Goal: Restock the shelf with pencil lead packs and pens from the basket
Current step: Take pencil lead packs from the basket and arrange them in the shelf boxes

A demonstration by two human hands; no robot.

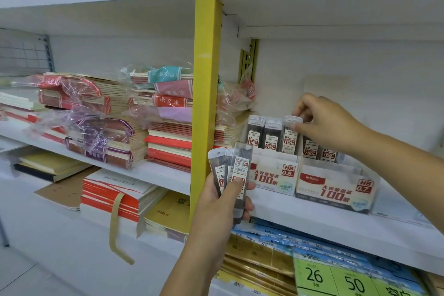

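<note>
My left hand grips a fan of three dark pencil lead packs in front of the yellow shelf post. My right hand pinches the white cap of one lead pack, which stands upright at the right end of the row in the HB 0.5 display box. Two more packs stand left of it in that box. The HB 0.7 display box sits to the right, with a few packs partly hidden behind my right hand. No basket or pens are in view.
A yellow upright post divides the shelving. Stacks of wrapped notebooks fill the left shelf. Below are blue paper packs and green price tags. The white shelf runs on to the right of the boxes.
</note>
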